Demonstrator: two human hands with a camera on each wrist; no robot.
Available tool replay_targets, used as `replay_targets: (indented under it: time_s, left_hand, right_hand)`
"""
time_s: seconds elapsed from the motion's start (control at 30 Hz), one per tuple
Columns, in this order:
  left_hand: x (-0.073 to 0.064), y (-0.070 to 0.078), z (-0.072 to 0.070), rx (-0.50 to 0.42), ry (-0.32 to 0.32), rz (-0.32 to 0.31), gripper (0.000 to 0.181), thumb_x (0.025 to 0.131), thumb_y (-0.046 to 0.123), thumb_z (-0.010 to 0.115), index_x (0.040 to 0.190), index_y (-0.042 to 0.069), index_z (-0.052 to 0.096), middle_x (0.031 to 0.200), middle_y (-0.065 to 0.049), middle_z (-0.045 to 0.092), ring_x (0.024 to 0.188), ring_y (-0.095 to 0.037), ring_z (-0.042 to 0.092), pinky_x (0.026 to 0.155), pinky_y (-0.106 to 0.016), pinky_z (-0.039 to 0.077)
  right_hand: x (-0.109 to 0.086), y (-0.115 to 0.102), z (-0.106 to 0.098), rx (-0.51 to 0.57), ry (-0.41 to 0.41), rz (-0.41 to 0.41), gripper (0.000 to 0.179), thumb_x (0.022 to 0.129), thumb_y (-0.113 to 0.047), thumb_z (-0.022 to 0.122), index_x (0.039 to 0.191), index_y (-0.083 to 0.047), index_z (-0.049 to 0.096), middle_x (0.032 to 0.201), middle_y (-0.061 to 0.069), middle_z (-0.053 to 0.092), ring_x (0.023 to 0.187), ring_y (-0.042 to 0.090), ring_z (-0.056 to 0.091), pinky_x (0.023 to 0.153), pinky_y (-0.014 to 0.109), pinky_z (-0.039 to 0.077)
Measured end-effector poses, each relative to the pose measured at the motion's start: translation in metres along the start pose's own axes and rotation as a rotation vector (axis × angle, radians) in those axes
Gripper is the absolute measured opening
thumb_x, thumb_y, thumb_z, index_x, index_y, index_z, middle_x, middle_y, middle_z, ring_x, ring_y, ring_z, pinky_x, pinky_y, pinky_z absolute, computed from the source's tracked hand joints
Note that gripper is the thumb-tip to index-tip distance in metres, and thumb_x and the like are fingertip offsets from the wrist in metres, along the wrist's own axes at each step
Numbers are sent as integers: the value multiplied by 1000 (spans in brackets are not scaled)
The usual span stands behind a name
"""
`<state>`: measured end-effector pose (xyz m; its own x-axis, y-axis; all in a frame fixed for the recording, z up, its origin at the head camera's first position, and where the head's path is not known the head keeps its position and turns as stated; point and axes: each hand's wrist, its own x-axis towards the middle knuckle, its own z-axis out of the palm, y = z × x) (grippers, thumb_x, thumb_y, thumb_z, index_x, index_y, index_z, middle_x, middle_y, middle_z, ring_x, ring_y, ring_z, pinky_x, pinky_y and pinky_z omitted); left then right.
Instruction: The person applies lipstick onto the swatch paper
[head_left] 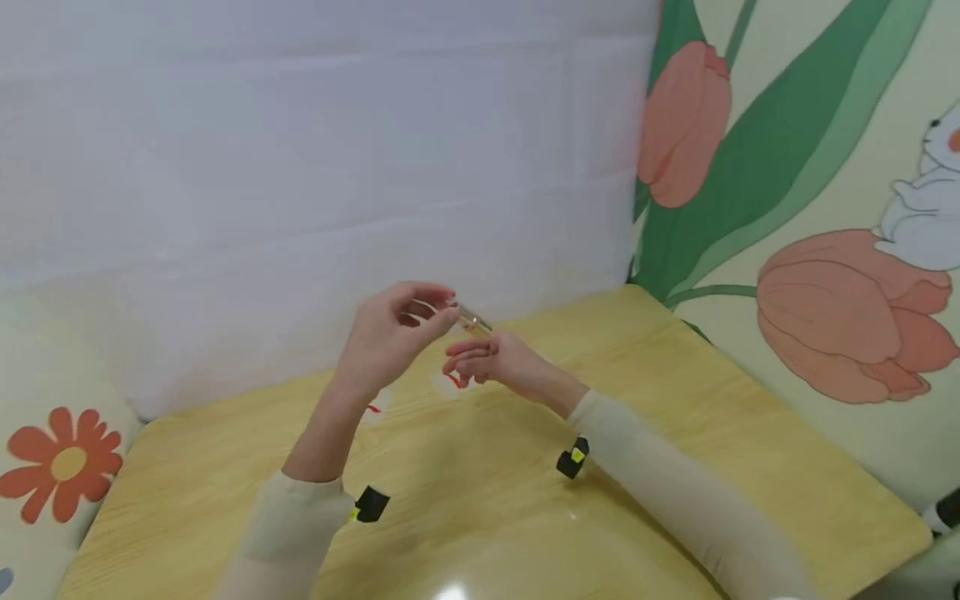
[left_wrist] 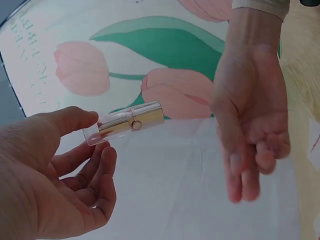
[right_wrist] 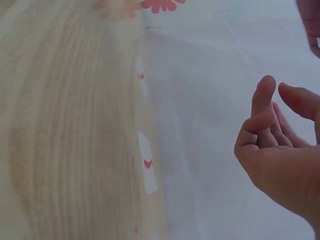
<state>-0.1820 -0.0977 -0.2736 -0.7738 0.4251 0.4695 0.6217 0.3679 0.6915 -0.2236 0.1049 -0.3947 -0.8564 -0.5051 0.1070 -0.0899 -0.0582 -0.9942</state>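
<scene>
A lipstick tube (left_wrist: 137, 121), gold with a clear end and a small ring mark on its side, is held above the table. My left hand (left_wrist: 47, 165) pinches the clear end between thumb and fingertips. In the head view the tube (head_left: 474, 320) slants from the left hand (head_left: 390, 333) towards the right hand (head_left: 517, 367) and overlaps it. The left wrist view shows a gap between the tube and the right hand (left_wrist: 252, 105). Nothing is between the right thumb and index finger (right_wrist: 263, 95), which stand apart; its other fingers bend loosely.
The wooden table (head_left: 465, 500) has white paper pieces (right_wrist: 146, 162) with red marks along its back edge. Behind it hangs a white sheet (head_left: 337, 167). A wall with printed tulips (head_left: 832, 325) rises on the right. Each sleeve carries a small black device (head_left: 371, 504).
</scene>
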Motion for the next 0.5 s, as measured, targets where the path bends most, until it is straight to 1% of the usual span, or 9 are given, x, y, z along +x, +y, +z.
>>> replay_targets:
  time_s: [0.07, 0.1, 0.2, 0.23, 0.3, 0.37, 0.4, 0.43, 0.5]
  left_hand:
    - [5, 12, 3, 25, -21, 47, 31, 96, 29, 74, 122, 12, 72, 108, 1, 68, 96, -15, 66, 84, -39, 52]
    - [9, 18, 8, 33, -38, 75, 30, 96, 29, 74, 121, 12, 72, 107, 2, 69, 95, -14, 65, 84, -38, 52]
    - [22, 40, 30, 40, -105, 181, 25, 96, 26, 74, 118, 13, 73, 105, 6, 70, 90, -10, 65, 80, -35, 53]
    - [26, 48, 40, 42, -134, 217, 24, 96, 25, 74, 117, 12, 74, 105, 6, 71, 89, -8, 65, 79, -34, 53]
    - [30, 60, 54, 46, -182, 260, 22, 96, 23, 74, 115, 12, 74, 104, 8, 71, 87, -6, 65, 77, -32, 53]
    - [33, 71, 68, 60, -235, 287, 21, 97, 23, 73, 115, 12, 75, 103, 9, 71, 86, -5, 64, 77, -30, 52]
    - [35, 77, 74, 75, -261, 288, 21, 97, 23, 73, 115, 12, 75, 103, 9, 71, 86, -4, 63, 77, -28, 52]
    - [37, 81, 80, 91, -286, 288, 22, 97, 24, 73, 115, 12, 75, 104, 9, 70, 87, -5, 62, 77, -27, 51]
    - [40, 87, 90, 139, -320, 283, 22, 97, 26, 72, 115, 13, 75, 105, 8, 69, 88, -5, 61, 77, -25, 50]
  right_hand:
    - [3, 1, 6, -30, -33, -7, 32, 100, -12, 67, 130, 0, 63, 116, 11, 72, 92, 24, 67, 75, 33, 47]
    - [3, 2, 7, -54, -49, -15, 30, 101, -12, 66, 129, -1, 64, 114, 10, 73, 91, 24, 68, 75, 33, 48]
    - [-3, 4, 10, -136, -106, -54, 23, 101, -11, 65, 121, -1, 68, 111, 12, 73, 89, 26, 69, 74, 35, 49]
    - [-6, 4, 11, -178, -123, -73, 22, 101, -11, 65, 119, 0, 69, 109, 11, 74, 88, 27, 70, 75, 40, 50]
    - [-6, 6, 17, -252, -167, -96, 18, 102, -11, 64, 115, 0, 71, 104, 11, 75, 90, 29, 70, 78, 48, 51]
    - [-7, 8, 23, -329, -207, -112, 17, 102, -10, 61, 110, 1, 72, 99, 9, 74, 91, 29, 69, 81, 53, 52]
    - [-8, 8, 24, -365, -207, -112, 17, 102, -9, 60, 107, 2, 72, 96, 8, 74, 91, 31, 68, 83, 56, 51]
    - [-10, 8, 26, -376, -200, -106, 17, 102, -7, 58, 105, 4, 71, 91, 4, 72, 91, 33, 67, 84, 59, 50]
    - [-14, 7, 27, -362, -186, -92, 17, 102, -2, 54, 102, 9, 68, 88, 4, 69, 90, 41, 63, 85, 59, 50]
